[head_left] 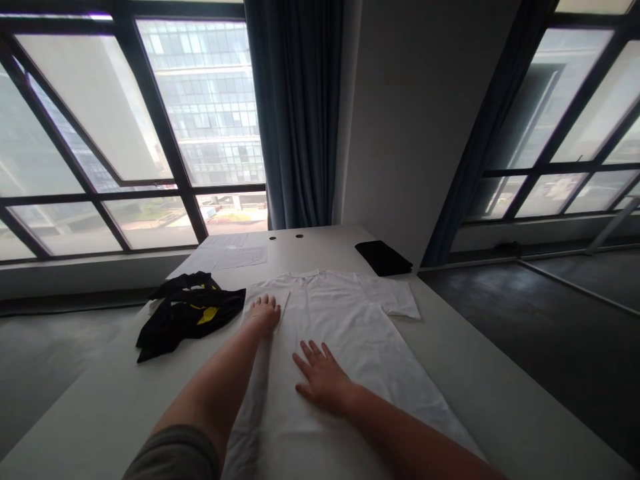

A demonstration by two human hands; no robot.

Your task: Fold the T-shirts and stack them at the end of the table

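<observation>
On the table (pixel 110 400), at ten o'clock, lies a crumpled black shirt with yellow marks (pixel 190 317). Behind it, at eleven, sit some sheets of paper (pixel 240 255). The left hand (pixel 264 315) is near twelve, on the left edge of the white T-shirt (pixel 345 333). Its grip is narrow, with the fingers close together, and I cannot tell if it pinches the cloth. The right hand (pixel 323 379) lies flat on the middle of the T-shirt, its grip wide, fingers spread, holding nothing. The T-shirt's left side looks folded in. Its right sleeve (pixel 397 299), at two o'clock, sticks out unfolded. Just past the collar, at one o'clock, sits a folded black cloth (pixel 383 258).
</observation>
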